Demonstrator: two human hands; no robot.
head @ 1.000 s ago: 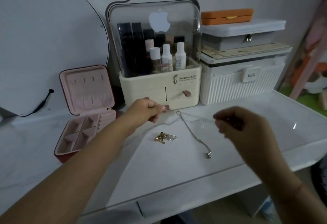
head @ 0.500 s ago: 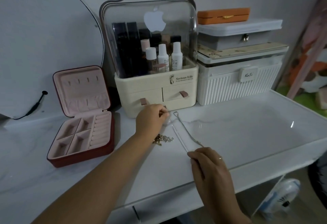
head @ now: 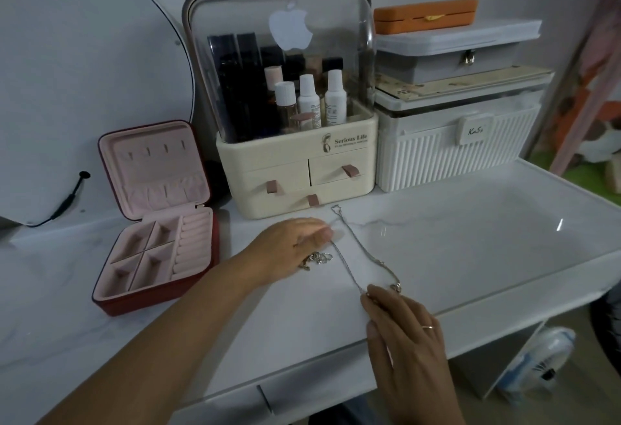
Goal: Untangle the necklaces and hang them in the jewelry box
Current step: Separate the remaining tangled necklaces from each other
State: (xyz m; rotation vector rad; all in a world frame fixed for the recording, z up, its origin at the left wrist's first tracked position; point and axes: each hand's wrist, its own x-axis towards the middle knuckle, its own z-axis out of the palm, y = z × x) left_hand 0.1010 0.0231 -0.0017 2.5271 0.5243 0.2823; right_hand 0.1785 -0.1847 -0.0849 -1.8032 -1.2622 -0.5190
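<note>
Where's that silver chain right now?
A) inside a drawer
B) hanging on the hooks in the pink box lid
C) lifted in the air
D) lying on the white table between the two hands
D: the silver chain lies stretched on the table from beside the left hand to the right hand; the hooks in the jewelry box lid are bare.
</note>
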